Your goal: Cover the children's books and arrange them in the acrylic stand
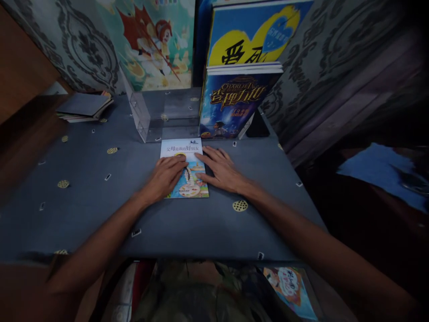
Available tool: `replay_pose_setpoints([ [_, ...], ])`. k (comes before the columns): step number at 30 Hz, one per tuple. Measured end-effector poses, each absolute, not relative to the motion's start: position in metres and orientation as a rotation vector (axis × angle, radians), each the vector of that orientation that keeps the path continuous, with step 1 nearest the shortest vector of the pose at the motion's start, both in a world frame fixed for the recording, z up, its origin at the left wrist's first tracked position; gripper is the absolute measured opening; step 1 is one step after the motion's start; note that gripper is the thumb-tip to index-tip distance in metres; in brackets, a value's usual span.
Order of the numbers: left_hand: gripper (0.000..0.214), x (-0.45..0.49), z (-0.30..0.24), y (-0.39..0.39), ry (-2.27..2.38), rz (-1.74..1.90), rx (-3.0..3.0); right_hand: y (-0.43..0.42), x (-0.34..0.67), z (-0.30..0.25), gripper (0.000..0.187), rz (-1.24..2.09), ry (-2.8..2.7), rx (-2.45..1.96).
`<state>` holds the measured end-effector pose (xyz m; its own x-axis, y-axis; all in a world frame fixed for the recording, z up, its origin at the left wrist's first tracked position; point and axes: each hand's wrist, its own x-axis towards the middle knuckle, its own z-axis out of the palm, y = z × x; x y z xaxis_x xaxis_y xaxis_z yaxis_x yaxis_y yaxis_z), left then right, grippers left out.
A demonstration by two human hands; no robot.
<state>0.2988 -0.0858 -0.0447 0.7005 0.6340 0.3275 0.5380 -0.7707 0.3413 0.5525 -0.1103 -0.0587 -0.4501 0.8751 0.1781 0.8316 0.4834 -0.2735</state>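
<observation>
A thin picture book (pixel 196 181) with a white and blue cover lies flat on the table, its title at the far end. My left hand (pixel 169 174) rests across its left side, palm down, fingers stretched over the middle of the cover. At its right edge is my right hand (pixel 223 170), with thumb and fingers spread; some fingertips touch the cover, while others lie beside it. Neither hand is closed around the book. Just beyond it stands a clear acrylic rack (pixel 144 120). The fingers partly hide the cover picture.
In the rack stand a dark blue book (pixel 234 100), a blue and yellow book (pixel 248 33) behind it, and a green picture book (pixel 157 49) at left. A small stack of books (pixel 83 107) lies far left. A black flat object (pixel 257 125) sits behind the rack's right side.
</observation>
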Motion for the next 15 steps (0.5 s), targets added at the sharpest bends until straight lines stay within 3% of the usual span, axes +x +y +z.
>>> replay_pose_setpoints([
  [15, 0.036, 0.302, -0.044, -0.091, 1.132, 0.552, 2.653, -0.117, 0.567, -0.055, 0.113, 0.532, -2.560, -1.304],
])
